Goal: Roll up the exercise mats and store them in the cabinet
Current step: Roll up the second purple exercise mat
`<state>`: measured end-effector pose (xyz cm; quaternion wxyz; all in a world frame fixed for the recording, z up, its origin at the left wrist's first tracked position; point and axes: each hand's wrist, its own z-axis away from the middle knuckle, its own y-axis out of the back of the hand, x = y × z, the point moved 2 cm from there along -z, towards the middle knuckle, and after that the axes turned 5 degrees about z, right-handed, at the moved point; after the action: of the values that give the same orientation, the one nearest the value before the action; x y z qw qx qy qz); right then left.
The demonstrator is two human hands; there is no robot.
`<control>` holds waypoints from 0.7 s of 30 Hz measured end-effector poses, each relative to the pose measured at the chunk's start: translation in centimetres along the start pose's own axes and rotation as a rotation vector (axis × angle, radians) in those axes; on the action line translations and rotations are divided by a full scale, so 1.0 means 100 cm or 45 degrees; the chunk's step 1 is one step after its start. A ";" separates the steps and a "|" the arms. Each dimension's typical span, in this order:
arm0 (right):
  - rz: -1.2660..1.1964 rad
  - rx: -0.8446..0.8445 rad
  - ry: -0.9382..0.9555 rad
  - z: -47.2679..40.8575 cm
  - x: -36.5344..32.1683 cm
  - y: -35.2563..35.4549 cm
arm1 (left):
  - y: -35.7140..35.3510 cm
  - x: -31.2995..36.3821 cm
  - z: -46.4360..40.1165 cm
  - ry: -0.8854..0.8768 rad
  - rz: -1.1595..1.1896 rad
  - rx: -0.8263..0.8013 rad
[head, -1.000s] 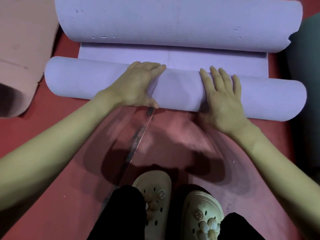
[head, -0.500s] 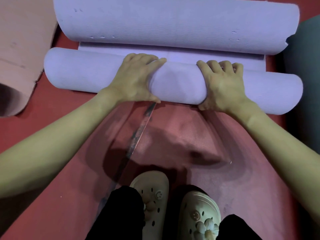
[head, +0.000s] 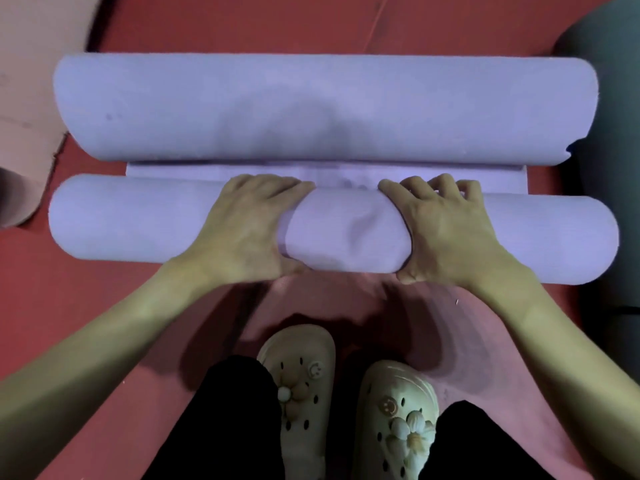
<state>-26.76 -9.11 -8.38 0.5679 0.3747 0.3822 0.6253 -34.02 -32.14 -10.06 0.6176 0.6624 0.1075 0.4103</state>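
Note:
A lilac exercise mat lies across the red floor. Its near end is wound into a thick roll. Its far end curls up in a big loose curl. Only a narrow flat strip shows between the two. My left hand wraps over the middle of the roll, fingers across the top and thumb on the near side. My right hand grips the roll a little to the right, fingers curled over its far edge and thumb low on the near side.
A pink mat lies partly curled at the left edge. A dark green mat sits at the right edge. My cream clogs stand on the red floor just behind the roll.
The roll has moved away from me toward the far curl, and the flat strip between them has shrunk. My right fingers went from flat on the roll to curled over it.

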 end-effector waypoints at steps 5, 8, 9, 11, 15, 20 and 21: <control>-0.018 -0.150 0.033 0.003 -0.001 0.000 | -0.002 0.006 0.009 -0.046 0.011 0.012; -0.105 -0.239 0.047 -0.008 0.005 0.002 | -0.002 0.003 -0.001 -0.023 -0.055 -0.022; -0.136 -0.268 0.057 -0.013 0.007 0.004 | -0.002 0.002 -0.005 -0.012 -0.063 -0.010; -0.208 -0.321 0.069 -0.020 0.011 0.010 | -0.002 0.000 -0.015 0.006 -0.091 0.001; -0.300 -0.331 0.073 -0.023 0.014 0.015 | -0.004 -0.006 -0.027 0.044 -0.091 0.011; -0.399 -0.060 0.119 0.004 0.008 0.005 | -0.003 -0.007 -0.029 0.096 -0.128 -0.004; -0.419 -0.025 0.102 0.010 0.006 0.001 | -0.002 -0.007 -0.030 0.126 -0.120 -0.027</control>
<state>-25.96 -8.48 -7.87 0.6505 0.2763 0.4547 0.5421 -36.41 -30.34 -10.83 0.6371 0.6289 0.1646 0.4140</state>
